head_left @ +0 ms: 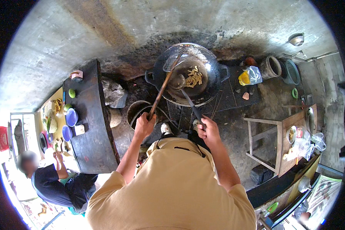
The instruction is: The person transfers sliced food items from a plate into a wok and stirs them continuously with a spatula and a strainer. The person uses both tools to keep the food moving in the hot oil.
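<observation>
A large dark wok (pixel 212 82) stands ahead of me with yellow-brown strips of food (pixel 194 78) in the liquid at its bottom. My left hand (pixel 144 125) is closed round the long wooden handle of a wire skimmer (pixel 191 57). The skimmer's mesh lies across the far side of the wok, above the food. With my right hand (pixel 209 131) I grip the dark handle of a metal ladle (pixel 176 82). The ladle's round bowl is inside the wok, just left of the strips.
A bucket (pixel 131 112) stands below the wok's left side. At left are a dark table (pixel 90 115), blue bowls (pixel 71 117) and a seated person (pixel 61 186). Right of the wok lies a yellow-and-clear bag (pixel 250 76); a wooden stool (pixel 285 142) is farther right.
</observation>
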Tool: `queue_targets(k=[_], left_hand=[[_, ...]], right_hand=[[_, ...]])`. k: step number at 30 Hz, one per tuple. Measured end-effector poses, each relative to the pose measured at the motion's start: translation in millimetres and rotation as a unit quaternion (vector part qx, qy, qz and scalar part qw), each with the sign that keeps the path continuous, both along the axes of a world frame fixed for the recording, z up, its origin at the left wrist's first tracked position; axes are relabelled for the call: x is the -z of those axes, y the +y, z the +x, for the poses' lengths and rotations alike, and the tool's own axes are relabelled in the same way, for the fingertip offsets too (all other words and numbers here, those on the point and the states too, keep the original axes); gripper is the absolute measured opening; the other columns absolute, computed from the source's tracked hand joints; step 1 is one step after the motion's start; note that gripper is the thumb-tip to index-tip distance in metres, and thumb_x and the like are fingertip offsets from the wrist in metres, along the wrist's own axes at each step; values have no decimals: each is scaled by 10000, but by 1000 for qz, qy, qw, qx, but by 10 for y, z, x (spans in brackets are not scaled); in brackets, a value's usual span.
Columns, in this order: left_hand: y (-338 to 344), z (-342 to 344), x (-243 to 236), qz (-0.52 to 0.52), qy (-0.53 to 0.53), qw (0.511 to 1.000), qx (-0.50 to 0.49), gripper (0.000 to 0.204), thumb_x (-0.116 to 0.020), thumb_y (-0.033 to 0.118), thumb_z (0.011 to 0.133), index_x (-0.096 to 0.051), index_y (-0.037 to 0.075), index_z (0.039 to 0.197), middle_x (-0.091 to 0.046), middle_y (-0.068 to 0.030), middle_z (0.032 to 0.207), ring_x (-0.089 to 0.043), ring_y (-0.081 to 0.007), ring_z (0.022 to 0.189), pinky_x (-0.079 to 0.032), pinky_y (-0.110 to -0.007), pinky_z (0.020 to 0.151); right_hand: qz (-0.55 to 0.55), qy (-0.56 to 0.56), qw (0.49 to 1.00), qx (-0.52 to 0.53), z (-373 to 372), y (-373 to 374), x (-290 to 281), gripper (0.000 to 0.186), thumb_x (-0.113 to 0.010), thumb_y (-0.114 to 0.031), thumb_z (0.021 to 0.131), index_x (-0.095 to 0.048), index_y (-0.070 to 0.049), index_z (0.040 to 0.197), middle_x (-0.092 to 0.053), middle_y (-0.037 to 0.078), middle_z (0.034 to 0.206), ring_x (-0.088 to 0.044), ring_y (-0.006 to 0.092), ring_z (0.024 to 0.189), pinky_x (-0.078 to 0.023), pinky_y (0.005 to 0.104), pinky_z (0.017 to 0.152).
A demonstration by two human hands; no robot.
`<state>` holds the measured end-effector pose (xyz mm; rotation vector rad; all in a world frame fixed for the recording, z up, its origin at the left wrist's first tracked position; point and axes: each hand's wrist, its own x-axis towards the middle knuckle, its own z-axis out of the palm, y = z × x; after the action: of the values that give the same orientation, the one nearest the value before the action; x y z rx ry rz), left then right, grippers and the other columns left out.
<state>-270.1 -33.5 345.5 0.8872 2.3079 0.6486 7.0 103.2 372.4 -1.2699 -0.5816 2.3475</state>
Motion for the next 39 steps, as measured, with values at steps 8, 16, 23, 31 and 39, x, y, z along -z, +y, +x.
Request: queue_targets(k=[8, 16, 23, 31, 39], left_hand=[[-20, 12, -8, -15, 12, 1000, -6, 470, -645, 424, 919, -636, -39, 1000, -670, -302, 869, -663, -471, 892, -508, -512, 748], [71, 63, 272, -25, 18, 1000, 9, 453, -652, 406, 919, -635, -39, 1002, -673, -303, 882, -661, -477, 895, -515, -516, 763], [96, 154, 275, -42, -34, 998, 20, 439, -643, 391, 921, -636, -38, 1015, -675, -309, 924, -654, -477, 942, -513, -521, 805], [-107, 31, -53, -30, -42, 999, 16, 462, -641, 418, 920, -637, -40, 987, -662, -304, 887, -654, -466, 887, -499, -492, 756], [-132, -48, -97, 8, 8, 1000, 5, 451, -644, 398, 923, -625, -46, 998, -664, -299, 875, -648, -476, 890, -494, -512, 754]], right_hand=[[167, -191, 967, -26, 283, 223, 181, 420, -527, -198, 978, -515, -63, 1375, -514, 8, 665, -342, 75, 373, -258, 247, 342], [-95, -53, 993, 47, 353, 176, -591, 200, -534, -246, 966, -404, -131, 865, -527, 48, 712, -407, 120, 461, -301, 263, 410], [-116, 18, 984, 134, -134, 350, 146, 161, -520, -208, 986, -415, -106, 921, -537, 67, 758, -444, 141, 555, -354, 305, 488], [83, -137, 987, -10, -65, 561, 649, 174, -526, -209, 982, -548, -74, 1089, -519, 11, 691, -420, 94, 482, -327, 255, 424], [497, -423, 747, -128, 240, 215, 515, 421, -599, -298, 973, -624, 32, 1233, -710, 257, 1011, -692, 392, 940, -527, 425, 854]])
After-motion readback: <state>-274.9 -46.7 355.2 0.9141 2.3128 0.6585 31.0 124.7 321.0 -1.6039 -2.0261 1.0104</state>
